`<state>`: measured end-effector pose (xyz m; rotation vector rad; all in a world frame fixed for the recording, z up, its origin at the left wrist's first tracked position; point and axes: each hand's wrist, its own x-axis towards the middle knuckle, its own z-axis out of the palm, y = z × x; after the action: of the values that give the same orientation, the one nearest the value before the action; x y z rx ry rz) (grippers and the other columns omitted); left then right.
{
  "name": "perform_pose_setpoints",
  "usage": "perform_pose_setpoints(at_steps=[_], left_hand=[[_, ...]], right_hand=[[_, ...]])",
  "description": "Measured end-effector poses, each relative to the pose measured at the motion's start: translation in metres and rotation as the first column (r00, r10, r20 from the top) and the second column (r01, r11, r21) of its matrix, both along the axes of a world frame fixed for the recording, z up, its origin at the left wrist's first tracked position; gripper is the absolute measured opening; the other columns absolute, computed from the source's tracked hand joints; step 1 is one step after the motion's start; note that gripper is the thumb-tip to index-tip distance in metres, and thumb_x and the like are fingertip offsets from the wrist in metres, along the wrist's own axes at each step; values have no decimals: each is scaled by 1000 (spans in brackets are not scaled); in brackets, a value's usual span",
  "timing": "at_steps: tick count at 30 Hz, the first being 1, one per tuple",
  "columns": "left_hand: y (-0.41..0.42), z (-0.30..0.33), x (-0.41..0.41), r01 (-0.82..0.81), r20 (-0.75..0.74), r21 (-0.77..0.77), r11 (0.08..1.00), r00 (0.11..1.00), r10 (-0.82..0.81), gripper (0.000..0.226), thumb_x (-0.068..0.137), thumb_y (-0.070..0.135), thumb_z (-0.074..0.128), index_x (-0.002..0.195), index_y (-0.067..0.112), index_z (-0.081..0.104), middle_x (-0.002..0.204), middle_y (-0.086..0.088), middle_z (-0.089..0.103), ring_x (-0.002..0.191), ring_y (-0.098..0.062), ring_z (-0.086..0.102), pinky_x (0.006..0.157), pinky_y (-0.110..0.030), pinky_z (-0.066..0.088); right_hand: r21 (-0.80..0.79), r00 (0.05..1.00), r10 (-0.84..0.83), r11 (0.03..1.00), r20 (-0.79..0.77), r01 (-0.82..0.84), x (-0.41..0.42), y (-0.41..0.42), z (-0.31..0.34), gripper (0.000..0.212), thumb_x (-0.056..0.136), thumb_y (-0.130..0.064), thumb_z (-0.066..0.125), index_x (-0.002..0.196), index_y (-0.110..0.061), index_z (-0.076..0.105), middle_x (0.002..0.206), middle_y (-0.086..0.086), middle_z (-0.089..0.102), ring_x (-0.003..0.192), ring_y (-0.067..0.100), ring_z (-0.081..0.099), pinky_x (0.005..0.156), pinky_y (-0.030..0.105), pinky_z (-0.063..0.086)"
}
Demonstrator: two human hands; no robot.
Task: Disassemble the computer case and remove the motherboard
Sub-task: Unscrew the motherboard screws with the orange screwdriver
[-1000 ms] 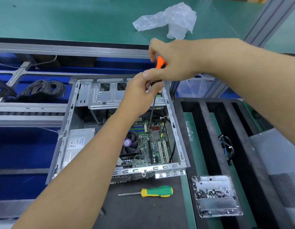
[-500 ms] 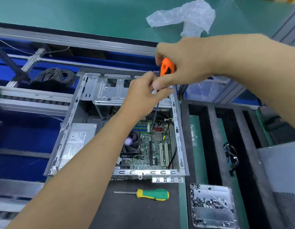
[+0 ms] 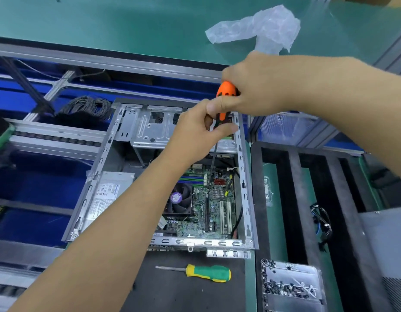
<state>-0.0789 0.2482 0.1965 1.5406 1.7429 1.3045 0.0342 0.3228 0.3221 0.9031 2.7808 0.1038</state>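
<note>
Both forearms bare, extended forward and converging. Right hand (image 3: 254, 86) uppermost, fingers curled round an orange screwdriver handle (image 3: 226, 90), thumb across it. Left hand (image 3: 195, 134) just below, fingertips pinching the handle's lower end. Hands touching.

- The screwdriver (image 3: 226, 92) gripped at twelve o'clock is showing an orange handle with black marks.
- The spare screwdriver (image 3: 207, 273) lying at six o'clock is wearing a green handle with yellow ends.
- The motherboard (image 3: 214, 208) is showing green, with blue and green striped memory slots and white expansion slots.
- The computer case (image 3: 245, 192) is gleaming bare silver-grey.
- The plastic bag (image 3: 262, 28) at one o'clock is looking translucent white against the teal bench top (image 3: 105, 21).
</note>
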Motion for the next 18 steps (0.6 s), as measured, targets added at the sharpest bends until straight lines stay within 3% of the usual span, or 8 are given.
perform_pose_setpoints(at_steps=[3,5,7,9,11,13,15,18], left_hand=[[4,-1,1,-33,9,-10,999,999,33,49,77,42,78,105,7,60,72,-4,38,62,-11,32,60,-34,39],[2,-3,1,7,9,-19,1000,1000,-7,38,80,42,75,94,13,56,65,5,32,58,-8,29,54,-26,29],[0,-7,1,76,32,-15,997,997,-76,23,90,37,66,87,17,56,58,11,26,55,-8,27,54,-27,25],[1,-10,1,87,48,-8,996,995,-86,17,93,30,61,93,13,62,51,12,27,52,-6,26,52,-24,24],[4,-11,3,56,60,12,998,997,-57,15,91,28,66,98,14,64,55,14,34,52,-7,30,52,-21,28],[6,-10,8,23,84,39,999,996,-27,15,85,27,73,95,27,63,64,12,42,54,-5,35,56,-15,33],[9,-10,12,-8,113,25,1000,994,5,26,79,31,79,98,25,62,67,11,43,56,-3,39,58,-13,34],[8,-13,10,-5,98,-15,1000,995,7,31,79,41,77,94,22,57,64,9,37,56,-5,36,53,-18,29]], right_hand=[[-22,998,16,1000,-54,-17,1,0,-4,49,89,-68,42,77,-20,47,70,6,50,64,21,49,59,37,41],[-86,999,25,996,-38,-28,3,3,-2,38,91,-60,48,90,-22,50,72,0,52,66,13,48,60,35,39],[-154,999,35,987,4,-34,5,5,3,21,91,-48,56,102,-31,51,75,-9,53,69,7,48,61,33,37],[-200,999,41,979,25,-35,6,4,7,17,90,-44,59,103,-38,51,73,-14,52,68,3,47,57,30,34],[-172,1000,27,985,5,-26,5,4,6,30,83,-61,52,101,-38,51,72,-13,52,67,4,48,57,30,34],[-70,1000,-25,997,-8,24,2,4,2,52,79,-76,39,97,-29,52,74,-3,50,72,15,53,60,34,39],[38,1000,-18,999,-2,18,0,2,-2,60,85,-72,36,92,-17,57,73,5,47,79,30,57,66,40,46],[39,1000,22,999,17,-23,-2,-3,-2,60,84,-65,34,91,-12,61,80,10,52,78,36,59,73,47,53]])
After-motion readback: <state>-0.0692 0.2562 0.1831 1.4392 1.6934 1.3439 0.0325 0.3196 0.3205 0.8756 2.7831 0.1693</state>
